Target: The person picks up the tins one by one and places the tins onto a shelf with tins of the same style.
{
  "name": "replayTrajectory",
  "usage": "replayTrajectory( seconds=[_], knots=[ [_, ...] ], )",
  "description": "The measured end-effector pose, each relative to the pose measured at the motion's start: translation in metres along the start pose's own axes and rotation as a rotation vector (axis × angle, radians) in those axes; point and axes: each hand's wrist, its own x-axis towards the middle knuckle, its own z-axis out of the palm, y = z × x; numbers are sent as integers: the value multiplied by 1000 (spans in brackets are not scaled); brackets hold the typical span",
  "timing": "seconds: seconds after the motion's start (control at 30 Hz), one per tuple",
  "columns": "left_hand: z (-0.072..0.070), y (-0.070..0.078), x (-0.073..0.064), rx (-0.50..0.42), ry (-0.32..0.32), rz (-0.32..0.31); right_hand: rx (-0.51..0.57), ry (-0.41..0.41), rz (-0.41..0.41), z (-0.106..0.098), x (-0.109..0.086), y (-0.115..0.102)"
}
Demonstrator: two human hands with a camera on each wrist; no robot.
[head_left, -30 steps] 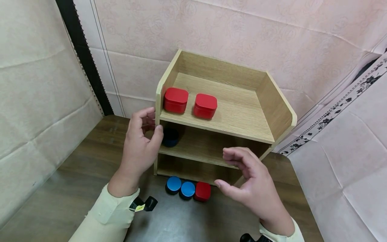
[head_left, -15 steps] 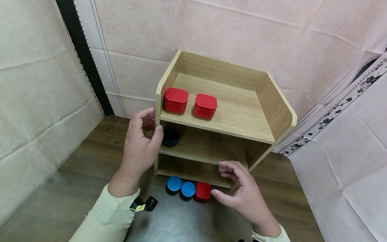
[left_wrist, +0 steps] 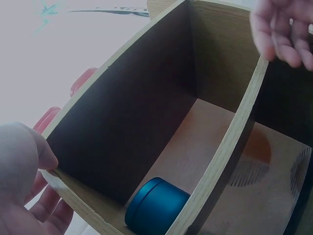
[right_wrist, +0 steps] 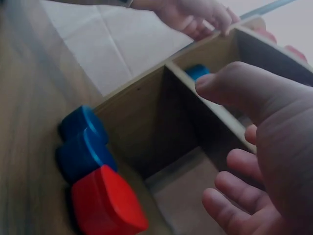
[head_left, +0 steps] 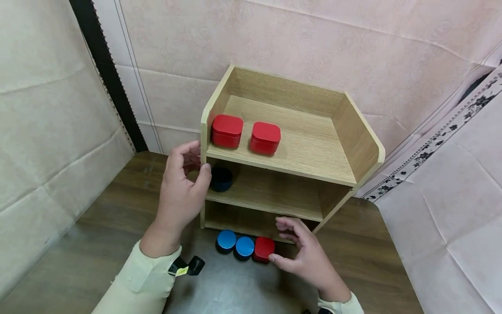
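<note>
At shelf (head_left: pixel 310 144), your left hand (head_left: pixel 180 187) pinches side panel (head_left: pixel 203 139); right hand (head_left: pixel 307 257), empty and loosely parted, beside red box (head_left: pixel 263 247) on desk (head_left: pixel 219 285). Reaching step, seemingly; next likely wants pinch around box.

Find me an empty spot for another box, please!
The top shelf is bare from its two red boxes to the right wall. The middle shelf is bare right of its dark blue pot. It's crowded at the top shelf's left end, and on the table before the bottom shelf: two blue pots and another red box sit there beside the right hand.
</note>
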Motion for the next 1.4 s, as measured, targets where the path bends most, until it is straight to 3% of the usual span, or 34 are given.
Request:
replayTrajectory(
  seconds=[0.4,0.7,0.97,1.4],
  knots=[
    [0,1,0,6,0,4,21,-87,102,15,2,39],
    [0,0,-1,7,-1,1,-17,-101,134,25,-1,62],
    [0,-1,0,-1,0,6,-69,-113,203,31,-4,66],
    [0,2,-1,-1,-4,-8,-184,-161,206,37,-5,73]
  ],
)
